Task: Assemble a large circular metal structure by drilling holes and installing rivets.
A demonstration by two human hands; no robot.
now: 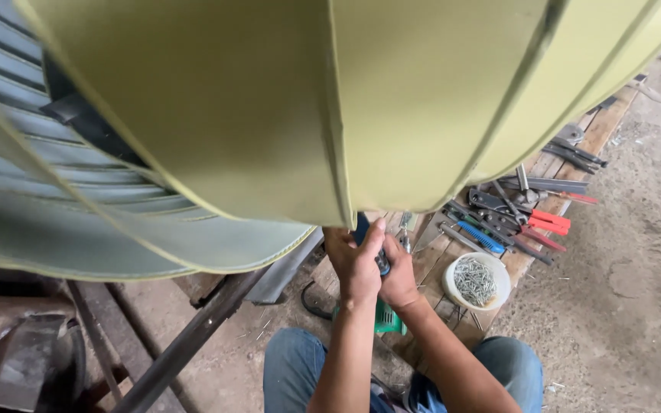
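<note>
A broad sheet of yellow-green leatherette point(269, 99), smooth and faintly sheened, with raised stitched seams and piped edges, bulges over the upper picture from 9 o'clock to 2 o'clock. Behind it at 9 o'clock lies a ribbed grey-green panel point(9, 130) with parallel channels.

Just below the sheet's lower edge, a little right of centre, both hands meet. The left hand point(353, 264) has its grip curled tight, thumb raised against the sheet's hem, pressed around a small dark tool with a blue body point(363, 229) that shows between the fingers. The right hand point(399, 279) is closed as well, its grip wrapped against the tool from 3 o'clock, the knuckles touching the left hand. How the tool's tip meets the hem is hidden by the fingers. Under the wrists a green plastic part point(385, 317) peeks out.

At 3 o'clock from the hands, a white round bowl point(491, 294) holds a heap of thin grey nails point(474, 281). It stands on a rough wooden plank table point(598, 126). Beyond it, toward 2 o'clock, lie pliers with red handles point(548, 223), one with a blue ribbed handle point(482, 237), and dark steel shears point(571, 157). Blue denim knees point(292, 367) show at 6 o'clock over a dusty concrete floor point(621, 306).
</note>
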